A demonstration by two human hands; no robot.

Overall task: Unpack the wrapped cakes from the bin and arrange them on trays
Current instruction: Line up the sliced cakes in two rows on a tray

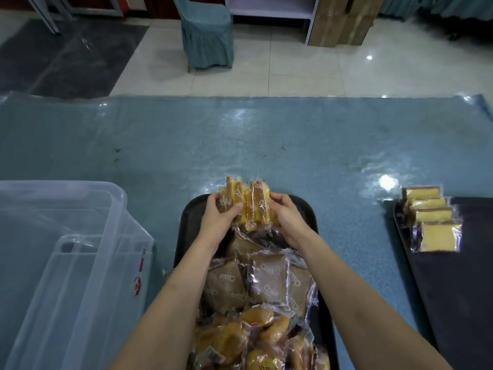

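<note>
Gripping a bunch of wrapped yellow cake slices (246,206) from both sides, the left hand (220,217) and right hand (286,216) hold them upright over the far end of a black tray (310,209). More wrapped cakes (256,287) lie piled on that tray. A clear plastic bin (66,252) stands to its left on the worktop (240,134); a second tray (458,263) to the right carries a row of slices (432,222).

Free room: bare surface (240,134) from 10 to 2 o'clock.
Obstacles: clear bin (66,249) at 9; cake-filled tray (192,209) at 6; second tray (466,263) at 3.
</note>
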